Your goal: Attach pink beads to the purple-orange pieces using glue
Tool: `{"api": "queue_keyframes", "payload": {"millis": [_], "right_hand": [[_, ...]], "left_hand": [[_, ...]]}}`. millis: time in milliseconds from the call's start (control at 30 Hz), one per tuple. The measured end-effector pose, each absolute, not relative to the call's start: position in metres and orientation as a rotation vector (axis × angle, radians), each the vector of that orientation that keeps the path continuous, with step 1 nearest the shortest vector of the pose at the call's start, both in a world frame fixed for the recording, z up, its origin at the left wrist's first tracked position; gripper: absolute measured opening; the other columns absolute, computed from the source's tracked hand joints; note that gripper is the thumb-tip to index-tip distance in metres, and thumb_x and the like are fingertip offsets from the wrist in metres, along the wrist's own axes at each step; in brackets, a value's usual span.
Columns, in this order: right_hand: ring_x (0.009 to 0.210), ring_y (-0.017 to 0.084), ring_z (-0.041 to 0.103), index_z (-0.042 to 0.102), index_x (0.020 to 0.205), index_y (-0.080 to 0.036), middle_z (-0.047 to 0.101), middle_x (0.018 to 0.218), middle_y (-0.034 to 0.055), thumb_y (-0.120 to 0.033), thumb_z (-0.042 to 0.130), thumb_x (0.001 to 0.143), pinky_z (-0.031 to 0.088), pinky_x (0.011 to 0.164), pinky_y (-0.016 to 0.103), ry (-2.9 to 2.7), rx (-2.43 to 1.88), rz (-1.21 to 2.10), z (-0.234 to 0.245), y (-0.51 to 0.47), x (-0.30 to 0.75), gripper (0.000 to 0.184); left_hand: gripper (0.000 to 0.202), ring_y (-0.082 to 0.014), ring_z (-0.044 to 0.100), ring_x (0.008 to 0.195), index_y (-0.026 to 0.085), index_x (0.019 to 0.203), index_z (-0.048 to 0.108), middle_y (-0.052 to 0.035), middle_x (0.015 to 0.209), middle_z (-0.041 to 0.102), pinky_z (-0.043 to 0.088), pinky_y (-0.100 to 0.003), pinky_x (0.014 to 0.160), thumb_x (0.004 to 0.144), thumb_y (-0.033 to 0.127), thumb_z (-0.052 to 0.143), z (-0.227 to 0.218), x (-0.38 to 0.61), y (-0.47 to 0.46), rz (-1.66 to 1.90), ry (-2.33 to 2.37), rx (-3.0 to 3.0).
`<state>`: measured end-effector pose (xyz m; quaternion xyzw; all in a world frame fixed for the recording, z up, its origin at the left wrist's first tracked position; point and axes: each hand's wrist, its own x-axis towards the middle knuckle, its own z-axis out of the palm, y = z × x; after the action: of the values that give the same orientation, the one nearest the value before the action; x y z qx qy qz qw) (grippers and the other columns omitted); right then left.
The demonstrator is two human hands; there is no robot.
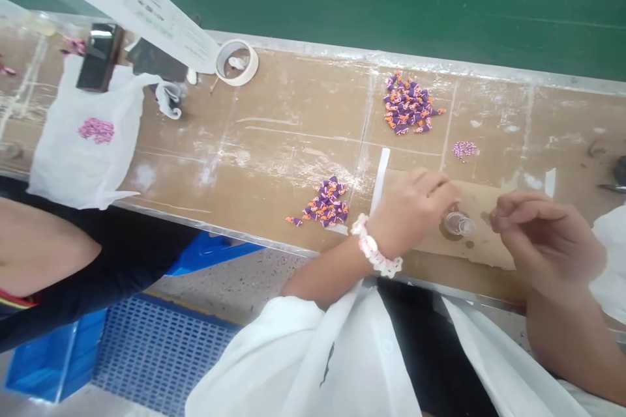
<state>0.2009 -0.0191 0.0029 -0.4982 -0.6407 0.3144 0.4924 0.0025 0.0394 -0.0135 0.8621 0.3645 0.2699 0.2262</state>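
Flanking a small clear cup point(458, 224) at the right of the frame, the left hand point(415, 205) is curled and the right hand point(550, 238) pinched (whether either grips anything, I cannot tell).

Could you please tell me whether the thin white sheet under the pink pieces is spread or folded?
Spread: the thin white sheet lies open across the brown tabletop, with small pink pieces on it.
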Motion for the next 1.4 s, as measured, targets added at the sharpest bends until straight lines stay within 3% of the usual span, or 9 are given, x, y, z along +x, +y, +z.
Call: {"api": "queue_keyframes", "payload": {"millis": [133, 233, 433, 600, 900, 1033, 1100, 1233, 1400], "right_hand": [[0.073, 0.017, 0.061, 0.057, 0.087, -0.025, 0.062, 0.080, 0.0019, 0.001, 0.062, 0.076, 0.049, 0.060, 0.029, -1.787, -1.306, 0.692, 0.007, -0.022, 0.214, 0.028], [0.073, 0.017, 0.062, 0.055, 0.085, -0.025, 0.062, 0.079, 0.0018, -0.002, 0.060, 0.078, 0.048, 0.058, 0.028, -1.861, -1.369, 0.611, 0.006, -0.024, 0.219, 0.025], [0.070, 0.019, 0.063, 0.055, 0.084, -0.027, 0.062, 0.078, 0.0022, -0.004, 0.061, 0.077, 0.052, 0.057, 0.032, -1.842, -1.371, 0.574, 0.001, -0.026, 0.221, 0.025], [0.069, 0.020, 0.062, 0.058, 0.084, -0.028, 0.061, 0.077, 0.0027, -0.001, 0.063, 0.074, 0.054, 0.055, 0.033, -1.765, -1.318, 0.591, 0.002, -0.025, 0.221, 0.029], [0.066, 0.020, 0.061, 0.059, 0.083, -0.027, 0.062, 0.077, 0.0025, -0.002, 0.064, 0.073, 0.053, 0.052, 0.034, -1.714, -1.313, 0.594, -0.001, -0.025, 0.221, 0.028], [0.067, 0.018, 0.061, 0.059, 0.084, -0.026, 0.062, 0.080, 0.0031, 0.000, 0.063, 0.075, 0.050, 0.052, 0.031, -1.700, -1.321, 0.607, -0.002, -0.021, 0.220, 0.029], [0.068, 0.017, 0.061, 0.058, 0.085, -0.025, 0.062, 0.080, 0.0024, -0.001, 0.062, 0.076, 0.049, 0.054, 0.030, -1.734, -1.318, 0.597, 0.000, -0.018, 0.219, 0.026], [0.071, 0.016, 0.060, 0.053, 0.086, -0.024, 0.061, 0.082, 0.0009, -0.008, 0.057, 0.083, 0.048, 0.059, 0.028, -1.985, -1.378, 0.610, 0.008, -0.013, 0.214, 0.017], [0.065, 0.015, 0.055, 0.047, 0.090, -0.024, 0.059, 0.081, 0.0013, -0.010, 0.049, 0.091, 0.045, 0.056, 0.027, -2.255, -1.361, 0.679, 0.010, -0.018, 0.207, 0.014]], "left_hand": [[0.016, -0.0224, 0.056, 0.087, 0.017, 0.094, 0.065, -0.0093, 0.090, 0.063, 0.049, -0.033, 0.075, 0.090, 0.011, 0.051, 0.002, -0.049, 0.045, 0.086, 1.451, 2.483], [0.017, -0.0254, 0.055, 0.088, 0.019, 0.094, 0.067, -0.0094, 0.088, 0.059, 0.048, -0.034, 0.072, 0.090, 0.014, 0.052, 0.002, -0.085, 0.048, -0.203, 1.751, 2.354], [0.024, -0.0253, 0.056, 0.090, 0.026, 0.101, 0.069, -0.0071, 0.086, 0.056, 0.046, -0.034, 0.071, 0.093, 0.017, 0.048, -0.009, -0.113, 0.047, -0.244, 1.795, 2.283], [0.021, -0.0267, 0.055, 0.094, 0.019, 0.100, 0.065, -0.0108, 0.094, 0.059, 0.046, -0.036, 0.077, 0.093, 0.016, 0.045, -0.019, -0.111, 0.051, -0.249, 1.748, 2.367], [0.026, -0.0311, 0.054, 0.100, 0.014, 0.098, 0.061, -0.0170, 0.101, 0.061, 0.042, -0.043, 0.086, 0.097, 0.020, 0.036, -0.036, -0.102, 0.056, -0.107, 1.692, 2.536], [0.022, -0.0296, 0.052, 0.113, 0.017, 0.093, 0.058, -0.0177, 0.114, 0.060, 0.039, -0.048, 0.098, 0.097, 0.023, 0.036, -0.027, -0.096, 0.059, 0.308, 1.668, 2.363], [0.020, -0.0234, 0.057, 0.104, 0.019, 0.094, 0.054, -0.0126, 0.107, 0.063, 0.042, -0.044, 0.096, 0.099, 0.025, 0.036, -0.019, -0.087, 0.060, 0.607, 1.510, 2.162], [0.024, -0.0106, 0.055, 0.068, 0.020, 0.091, 0.049, 0.0006, 0.077, 0.058, 0.047, -0.026, 0.071, 0.095, 0.044, 0.050, -0.005, -0.044, 0.056, 1.044, 1.070, 1.443], [0.035, -0.0060, 0.054, 0.064, 0.020, 0.088, 0.050, 0.0048, 0.073, 0.056, 0.046, -0.021, 0.066, 0.076, 0.041, 0.076, -0.010, 0.018, 0.045, 0.966, 0.668, 0.609]]}}
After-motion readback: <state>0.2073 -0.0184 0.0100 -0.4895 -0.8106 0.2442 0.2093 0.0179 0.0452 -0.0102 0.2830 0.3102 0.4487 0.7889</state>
